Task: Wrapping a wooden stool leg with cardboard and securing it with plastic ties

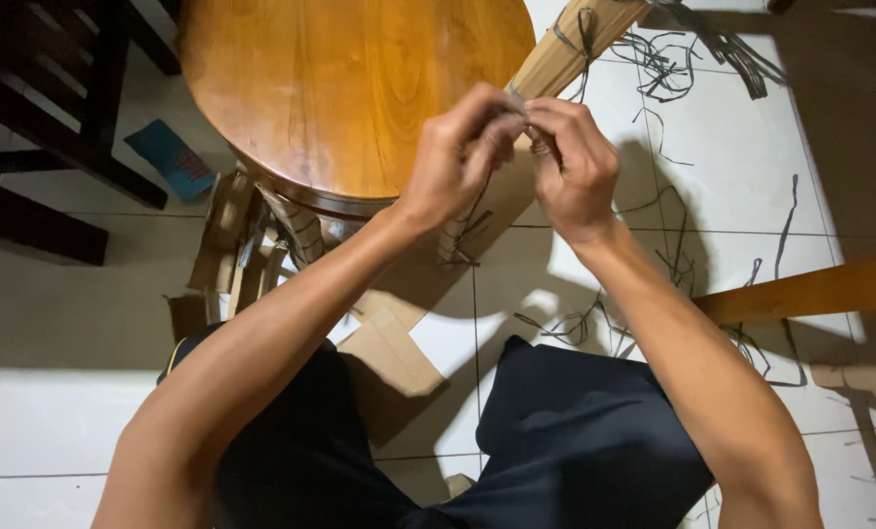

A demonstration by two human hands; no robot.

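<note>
- The left hand [462,147] and right hand [573,162] meet just beside the round surface [340,88], fingertips touching.
- Both pinch a thin dark strip [472,220] against a long stick bundle [556,61].
- More strips [663,69] lie on the floor [56,392] past the bundle.

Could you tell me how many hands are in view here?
2. The left hand and the right hand meet in front of the round wooden table, both pinching a long bundle of thin wooden strips. No other person's hands show.
</note>
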